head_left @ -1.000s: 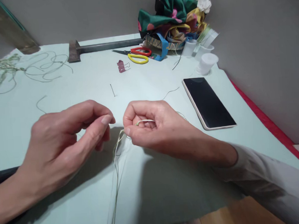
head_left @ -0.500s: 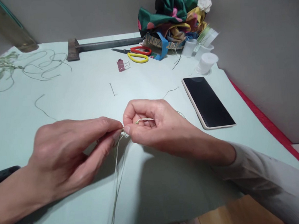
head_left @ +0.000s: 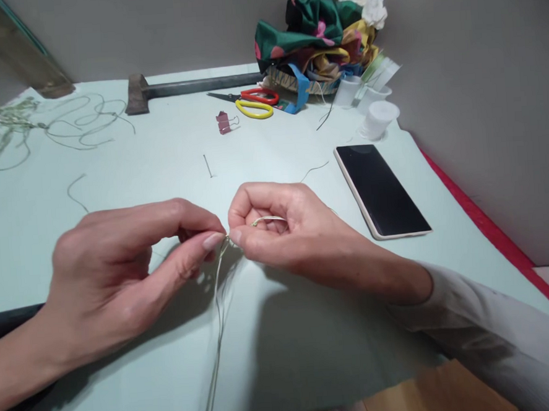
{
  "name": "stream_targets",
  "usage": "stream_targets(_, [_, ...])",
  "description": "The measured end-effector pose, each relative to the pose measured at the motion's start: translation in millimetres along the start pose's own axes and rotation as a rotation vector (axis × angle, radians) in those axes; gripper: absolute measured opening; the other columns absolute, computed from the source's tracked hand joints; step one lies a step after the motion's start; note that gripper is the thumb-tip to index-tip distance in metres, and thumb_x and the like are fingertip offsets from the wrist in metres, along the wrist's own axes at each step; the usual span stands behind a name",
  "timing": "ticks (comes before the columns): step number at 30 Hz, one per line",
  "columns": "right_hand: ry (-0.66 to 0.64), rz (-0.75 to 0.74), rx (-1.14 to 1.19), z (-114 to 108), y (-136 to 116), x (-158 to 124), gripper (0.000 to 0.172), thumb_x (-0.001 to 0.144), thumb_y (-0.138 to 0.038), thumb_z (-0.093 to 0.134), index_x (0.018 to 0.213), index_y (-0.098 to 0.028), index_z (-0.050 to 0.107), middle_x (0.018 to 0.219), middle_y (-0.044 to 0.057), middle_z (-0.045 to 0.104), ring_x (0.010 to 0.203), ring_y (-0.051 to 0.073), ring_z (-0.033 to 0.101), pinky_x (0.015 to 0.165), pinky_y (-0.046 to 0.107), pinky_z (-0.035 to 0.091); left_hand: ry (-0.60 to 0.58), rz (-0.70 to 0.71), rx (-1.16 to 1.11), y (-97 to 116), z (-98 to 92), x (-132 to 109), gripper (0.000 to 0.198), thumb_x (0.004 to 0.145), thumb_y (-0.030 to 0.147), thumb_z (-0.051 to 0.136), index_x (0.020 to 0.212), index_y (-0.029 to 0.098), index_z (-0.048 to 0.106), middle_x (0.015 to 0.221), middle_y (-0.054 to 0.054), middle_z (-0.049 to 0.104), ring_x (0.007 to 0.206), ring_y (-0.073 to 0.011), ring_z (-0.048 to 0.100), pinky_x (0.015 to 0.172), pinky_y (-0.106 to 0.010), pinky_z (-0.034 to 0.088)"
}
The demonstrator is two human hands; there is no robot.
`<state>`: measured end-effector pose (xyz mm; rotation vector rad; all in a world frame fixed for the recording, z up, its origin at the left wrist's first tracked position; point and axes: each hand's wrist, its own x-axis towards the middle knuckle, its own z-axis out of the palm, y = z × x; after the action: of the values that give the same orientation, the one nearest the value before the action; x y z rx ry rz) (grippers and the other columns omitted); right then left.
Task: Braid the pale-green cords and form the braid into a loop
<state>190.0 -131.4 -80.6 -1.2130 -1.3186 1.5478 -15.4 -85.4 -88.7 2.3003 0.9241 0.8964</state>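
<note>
Thin pale-green cord (head_left: pixel 219 314) runs between my two hands at the middle of the table, and its long strands hang down toward the front edge. My left hand (head_left: pixel 133 264) pinches the cord between thumb and forefinger. Right beside it, my right hand (head_left: pixel 280 224) is closed on the same cord, thumb against forefinger. A small knot and a loop of cord show inside the curled right fingers. The fingertips of both hands almost meet, so the spot where the strands join is partly hidden.
A phone (head_left: pixel 382 189) lies to the right. Farther back are a nail (head_left: pixel 207 166), a binder clip (head_left: pixel 223 122), scissors (head_left: pixel 254 107), a hammer (head_left: pixel 137 95), a spool (head_left: pixel 381 118) and a basket (head_left: pixel 304 83) heaped with cloth. Tangled cord (head_left: pixel 13 125) spreads at the far left.
My left hand has turned a little, with its knuckles raised and a wider gap between thumb and fingers behind the pinch. My right hand stays nearly in place.
</note>
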Motion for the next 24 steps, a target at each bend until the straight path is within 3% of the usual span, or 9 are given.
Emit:
stream_targets(2, [-0.03,-0.016,-0.006,-2,1,1,0.011,0.085,-0.017,0.062,0.076,-0.02,0.056,0.061,-0.008,0.039,0.058,0.008,0.033,0.052,0.023,0.023,0.001,-0.057,-0.038,0,0.0,2,0.018,0.09,0.036,0.072,0.076,0.027,0.077,0.053,0.008,0.061,0.042,-0.0048,0.047,0.044,-0.018,0.034])
stream_targets(6, [-0.04,-0.04,-0.027,-4,3,4,0.012,0.085,-0.014,0.06,0.076,-0.02,0.055,0.061,-0.008,0.04,0.057,0.008,0.034,0.052,0.022,0.027,-0.071,-0.383,-0.453,-1,0.5,9,0.014,0.085,0.031,0.077,0.073,0.025,0.079,0.051,0.004,0.054,0.045,-0.0068,0.044,0.041,-0.017,0.033])
stream_targets(9, [-0.047,-0.048,-0.011,-3,3,3,0.012,0.086,-0.015,0.061,0.077,-0.019,0.055,0.062,-0.008,0.04,0.059,0.008,0.035,0.053,0.021,0.027,-0.156,-0.506,-0.692,0,2.2,13,0.013,0.081,0.027,0.077,0.069,0.021,0.079,0.05,0.003,0.047,0.047,-0.0066,0.039,0.041,-0.016,0.032])
stream_targets(12, [-0.054,-0.033,0.02,-3,3,3,0.012,0.084,-0.015,0.064,0.077,-0.019,0.055,0.062,-0.008,0.04,0.059,0.007,0.034,0.053,0.021,0.026,-0.195,-0.541,-0.76,-1,3.9,11,0.01,0.081,0.027,0.076,0.076,0.021,0.08,0.053,0.002,0.049,0.049,-0.0072,0.041,0.044,-0.016,0.035])
stream_targets(18, [-0.072,-0.032,0.048,-3,0,2,0.016,0.082,-0.016,0.067,0.076,-0.02,0.054,0.061,-0.009,0.039,0.058,0.007,0.032,0.053,0.022,0.025,-0.122,-0.463,-0.682,-3,4.9,12,0.007,0.076,0.017,0.08,0.071,0.022,0.078,0.062,0.001,0.058,0.055,-0.0076,0.046,0.048,-0.015,0.039])
stream_targets(24, [-0.036,-0.111,-0.006,-5,2,3,0.014,0.089,-0.014,0.06,0.077,-0.019,0.054,0.062,-0.008,0.04,0.058,0.007,0.034,0.054,0.022,0.027,-0.325,-0.517,-0.818,-1,-4.5,15,0.015,0.082,0.024,0.071,0.067,0.02,0.069,0.063,0.0,0.048,0.051,-0.0093,0.043,0.042,-0.019,0.041])
